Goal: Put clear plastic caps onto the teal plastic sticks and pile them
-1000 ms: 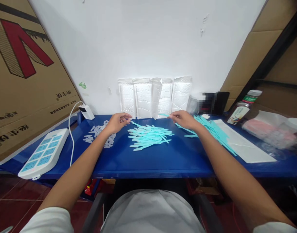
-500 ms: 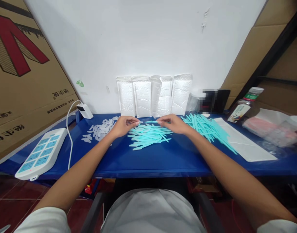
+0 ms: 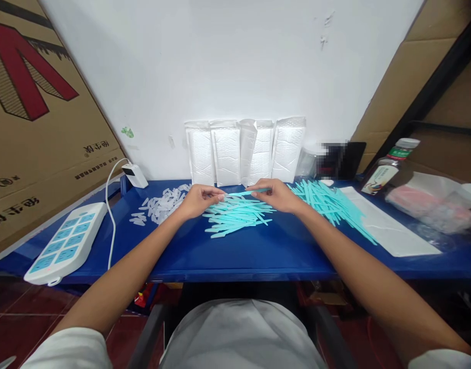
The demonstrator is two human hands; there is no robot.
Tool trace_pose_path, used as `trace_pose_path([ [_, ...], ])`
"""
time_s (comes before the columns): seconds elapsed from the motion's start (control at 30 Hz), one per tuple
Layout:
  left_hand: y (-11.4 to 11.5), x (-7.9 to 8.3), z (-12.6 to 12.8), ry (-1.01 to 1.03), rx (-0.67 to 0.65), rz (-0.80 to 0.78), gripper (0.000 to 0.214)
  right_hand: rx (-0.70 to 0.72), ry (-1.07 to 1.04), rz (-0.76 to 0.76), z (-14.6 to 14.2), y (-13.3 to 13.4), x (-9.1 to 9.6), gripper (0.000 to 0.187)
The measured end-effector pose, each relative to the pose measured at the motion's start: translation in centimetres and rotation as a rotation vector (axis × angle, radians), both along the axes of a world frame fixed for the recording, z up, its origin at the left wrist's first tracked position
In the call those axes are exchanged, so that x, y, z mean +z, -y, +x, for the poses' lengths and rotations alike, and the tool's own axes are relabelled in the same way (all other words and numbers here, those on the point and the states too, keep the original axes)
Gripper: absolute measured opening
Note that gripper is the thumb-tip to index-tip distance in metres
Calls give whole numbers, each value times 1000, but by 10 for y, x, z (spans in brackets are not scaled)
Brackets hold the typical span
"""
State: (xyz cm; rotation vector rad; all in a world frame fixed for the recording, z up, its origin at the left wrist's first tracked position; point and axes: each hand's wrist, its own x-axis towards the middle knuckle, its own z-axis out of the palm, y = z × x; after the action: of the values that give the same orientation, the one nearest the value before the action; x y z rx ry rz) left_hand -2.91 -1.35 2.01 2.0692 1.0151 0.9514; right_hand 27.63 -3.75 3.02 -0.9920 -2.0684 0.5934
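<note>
Between my two hands, above the middle pile, lies a slim turquoise stick [image 3: 237, 194] that looks like an eyebrow razor. My right hand [image 3: 274, 195] pinches it, with its far part running under the fingers. My left hand [image 3: 201, 200] is closed at the stick's left end, its fingertips on what seems to be a small clear cap, mostly hidden. Beneath them is a pile of turquoise razors [image 3: 235, 218], many with pale ends. Left of my left hand lies a heap of translucent caps [image 3: 164, 205]. Another pile of turquoise razors [image 3: 323, 200] spreads beyond my right hand.
White padded mailers [image 3: 225, 154] lean on the wall behind the blue table [image 3: 220, 259]. A power strip [image 3: 66, 243] and a white cabled device [image 3: 135, 176] sit left. To the right are a flat white bag [image 3: 396, 230], a bottle [image 3: 389, 166] and a clear jar [image 3: 310, 161].
The gap between the left fingertips and the razor has closed; its end now meets them. The right hand has shifted slightly left along the razor, more of which shows under its fingers.
</note>
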Motion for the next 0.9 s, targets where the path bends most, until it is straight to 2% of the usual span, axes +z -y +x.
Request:
trace_pose_path([
  [0.33, 11, -2, 12, 119, -24, -99, 47, 28, -35, 16, -16, 5, -8, 29],
  [0.47, 14, -2, 15, 125, -10, -93, 49, 2, -41, -23, -20, 7, -9, 31],
  [0.57, 13, 1, 15, 37, 11, 12, 47, 33, -32, -62, -20, 6, -9, 31],
  [0.67, 5, 5, 4, -142, 73, 229, 43, 45, 33, -63, -14, 1, -9, 31],
  [0.73, -6, 6, -12, -287, 175, 366, 40, -77, 114, 17, -2, -5, -7, 30],
  [0.8, -19, 6, -35, -475, 305, 444, 35, -280, 250, 118, 18, -13, -4, 28],
  [0.87, -33, 5, -58, -653, 382, 408, 29, -484, 452, 142, 42, -20, -1, 23],
  [0.9, -38, 4, -68, -710, 402, 385, 28, -535, 553, 105, 54, -23, 0, 21],
])
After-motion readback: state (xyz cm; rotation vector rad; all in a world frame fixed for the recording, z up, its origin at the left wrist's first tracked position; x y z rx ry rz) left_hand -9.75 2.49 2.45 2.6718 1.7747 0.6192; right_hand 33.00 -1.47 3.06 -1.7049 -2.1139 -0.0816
